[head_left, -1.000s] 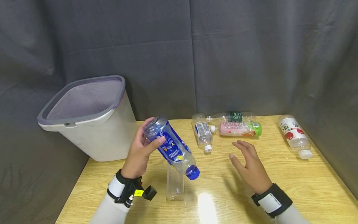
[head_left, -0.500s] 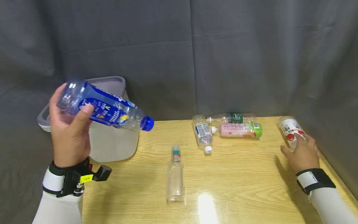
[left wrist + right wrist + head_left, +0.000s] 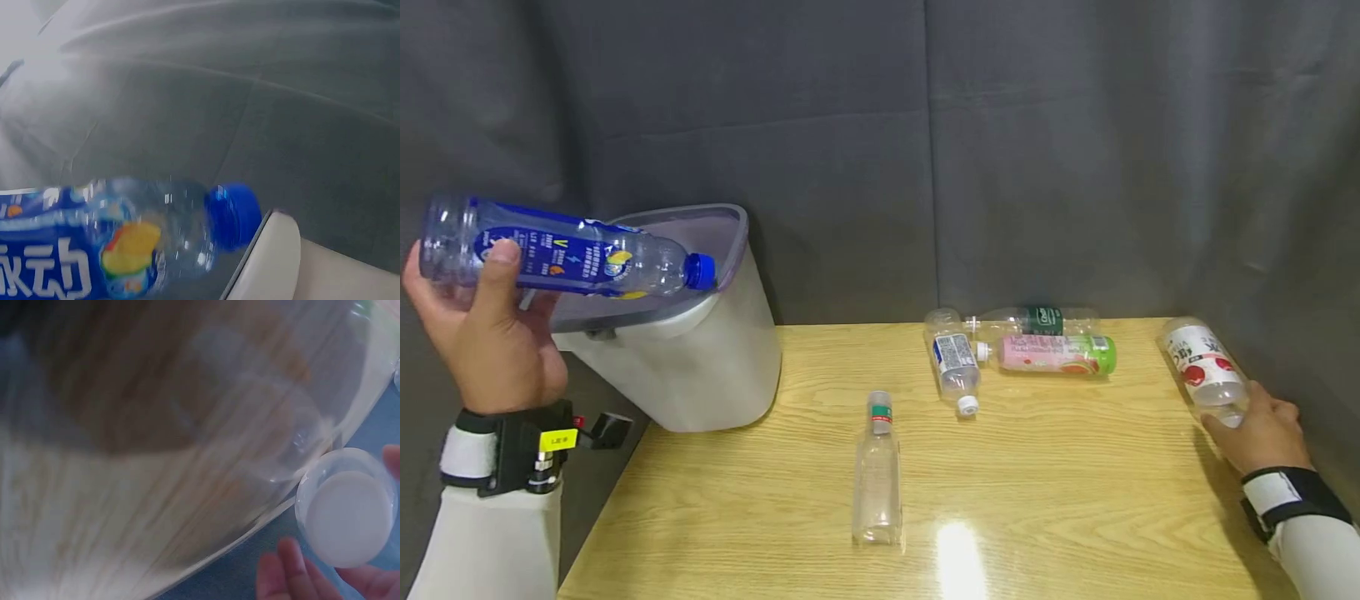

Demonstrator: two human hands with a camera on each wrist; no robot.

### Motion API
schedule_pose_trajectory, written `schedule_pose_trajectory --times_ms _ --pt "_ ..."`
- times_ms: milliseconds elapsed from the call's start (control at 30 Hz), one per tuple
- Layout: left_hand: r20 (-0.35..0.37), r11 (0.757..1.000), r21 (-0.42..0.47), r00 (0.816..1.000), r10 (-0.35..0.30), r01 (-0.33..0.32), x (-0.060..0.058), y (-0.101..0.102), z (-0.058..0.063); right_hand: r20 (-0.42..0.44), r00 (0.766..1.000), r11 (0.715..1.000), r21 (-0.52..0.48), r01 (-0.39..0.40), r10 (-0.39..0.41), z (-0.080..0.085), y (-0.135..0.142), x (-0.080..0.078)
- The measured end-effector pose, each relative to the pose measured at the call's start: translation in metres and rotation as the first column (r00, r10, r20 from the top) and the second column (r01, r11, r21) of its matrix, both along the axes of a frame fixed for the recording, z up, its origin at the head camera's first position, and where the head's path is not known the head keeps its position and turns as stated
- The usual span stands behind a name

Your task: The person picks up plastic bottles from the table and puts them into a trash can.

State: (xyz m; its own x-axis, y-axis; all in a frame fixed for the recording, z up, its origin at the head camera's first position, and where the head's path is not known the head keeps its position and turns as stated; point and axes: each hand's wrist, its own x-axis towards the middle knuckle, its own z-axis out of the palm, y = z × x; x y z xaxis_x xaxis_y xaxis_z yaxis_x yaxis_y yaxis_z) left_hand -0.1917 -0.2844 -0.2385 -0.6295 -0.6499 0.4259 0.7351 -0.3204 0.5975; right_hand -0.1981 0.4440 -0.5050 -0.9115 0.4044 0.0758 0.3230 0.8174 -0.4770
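My left hand (image 3: 501,342) grips the base end of a clear plastic drink bottle with a blue label (image 3: 572,258). It holds the bottle nearly level above the bin (image 3: 730,375), blue cap pointing right; the left wrist view shows that cap (image 3: 236,215) by the bin's rim. At the table's right side, my right hand (image 3: 1262,433) is at the capped end of a lying clear bottle with a red-fruit label (image 3: 1206,362). In the right wrist view, thumb and fingers (image 3: 294,575) spread around its white cap (image 3: 347,519), with a visible gap.
A clear bottle with a green-and-red neck band (image 3: 877,483) lies mid-table. Farther back lie a small white-capped bottle (image 3: 955,358), a pink-and-green bottle (image 3: 1052,354) and a green-labelled clear bottle (image 3: 1041,319). A grey curtain (image 3: 850,167) hangs behind.
My left hand has carried the blue-labelled bottle left and up to the bin, turning it nearly level. My right hand has moved right to the red-fruit bottle's capped end.
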Motion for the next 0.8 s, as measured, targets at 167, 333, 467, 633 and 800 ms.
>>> schedule_pose_trajectory --times_ms 167,333,467,633,800 --pt "0.077 0.996 -0.045 0.994 0.082 -0.079 -0.008 -0.009 -0.005 0.072 0.997 1.0 0.009 0.004 -0.005 -0.001 0.0 -0.001" --pt "0.18 0.979 -0.172 0.974 0.14 -0.109 -0.016 -0.01 -0.011 0.094 0.996 1.0 0.006 0.005 -0.006 0.001 0.0 -0.001" --pt "0.203 0.963 -0.226 0.96 0.191 -0.144 -0.017 -0.009 -0.013 0.073 0.997 1.0 -0.016 -0.025 0.026 0.003 0.001 0.001" --pt "0.171 0.919 -0.331 0.945 0.28 -0.212 -0.012 0.003 -0.011 0.043 0.998 0.998 -0.045 -0.046 0.048 0.004 0.001 0.002" --pt "0.06 0.87 -0.445 0.962 0.267 -0.213 0.001 0.032 -0.014 0.0 0.995 0.992 -0.075 -0.099 0.099 0.01 -0.008 0.002"
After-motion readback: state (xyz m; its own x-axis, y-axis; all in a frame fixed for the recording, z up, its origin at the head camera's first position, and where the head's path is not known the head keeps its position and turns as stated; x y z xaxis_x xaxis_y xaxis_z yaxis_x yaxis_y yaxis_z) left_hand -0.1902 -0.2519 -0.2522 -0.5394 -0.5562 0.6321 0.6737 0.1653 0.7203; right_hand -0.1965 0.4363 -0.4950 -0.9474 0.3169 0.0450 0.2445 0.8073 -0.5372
